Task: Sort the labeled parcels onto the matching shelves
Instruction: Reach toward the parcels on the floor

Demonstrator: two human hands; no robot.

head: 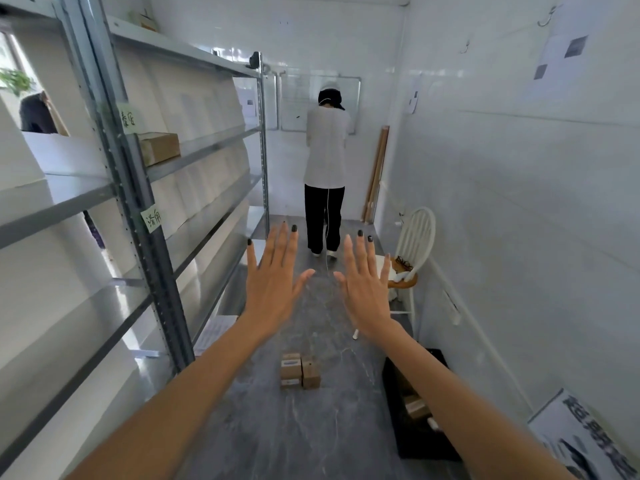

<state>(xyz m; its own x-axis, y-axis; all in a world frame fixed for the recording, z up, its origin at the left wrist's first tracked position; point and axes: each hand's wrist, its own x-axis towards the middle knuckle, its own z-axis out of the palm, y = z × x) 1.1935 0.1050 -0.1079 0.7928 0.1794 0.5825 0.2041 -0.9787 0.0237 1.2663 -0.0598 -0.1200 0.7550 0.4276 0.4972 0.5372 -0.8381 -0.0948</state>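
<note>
Both my arms reach forward over a grey floor. My left hand [273, 282] and my right hand [367, 285] are held up side by side, fingers spread, holding nothing. Below them on the floor stands a small cluster of brown cardboard parcels [299, 370] with white labels. A metal shelf rack [138, 209] runs along the left wall, with green handwritten tags [152, 220] on its upright. One brown parcel [161, 147] lies on an upper shelf.
A person in a white top [327, 161] stands at the far end of the narrow aisle, back turned. A white chair [412, 258] stands on the right. A black crate [415, 407] with boxes sits by the right wall, beside a printed board [581, 441].
</note>
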